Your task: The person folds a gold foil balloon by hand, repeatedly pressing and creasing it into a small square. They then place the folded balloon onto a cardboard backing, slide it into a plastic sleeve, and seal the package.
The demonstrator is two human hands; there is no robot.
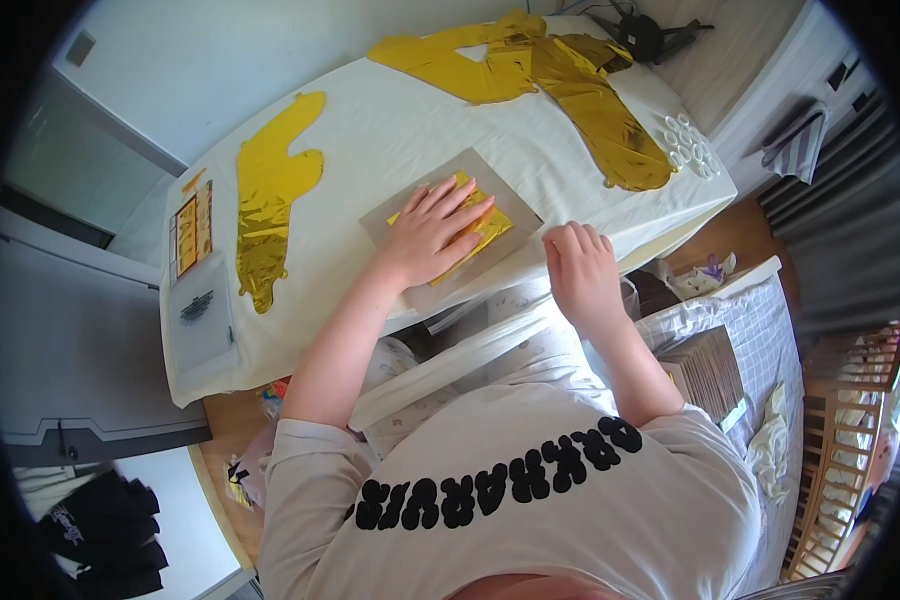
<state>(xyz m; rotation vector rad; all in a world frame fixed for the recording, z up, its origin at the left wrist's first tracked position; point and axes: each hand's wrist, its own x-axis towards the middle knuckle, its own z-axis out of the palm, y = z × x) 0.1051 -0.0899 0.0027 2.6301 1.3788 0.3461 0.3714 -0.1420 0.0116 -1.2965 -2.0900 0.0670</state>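
My left hand (432, 232) lies flat with its fingers spread, pressing on a folded piece of shiny gold foil (490, 222). Beneath the foil is a grey square sheet (511, 188), turned cornerwise near the table's front edge. My right hand (582, 272) hovers by the sheet's right corner, fingers curled inward; whatever they may hold is hidden. Farther off, flat gold foil shapes like deflated balloons are spread out: one (270, 190) on the left, one (460, 65) at the back, and one (605, 120) at the back right.
The table (370, 140) wears a white cloth. On its left are a printed card (192, 230) and a plastic pouch (205, 310) with dark thin pieces. Several white rings (690, 145) lie at the right end. A stack of grey-brown sheets (705, 370) rests on the bed (765, 345) beside me.
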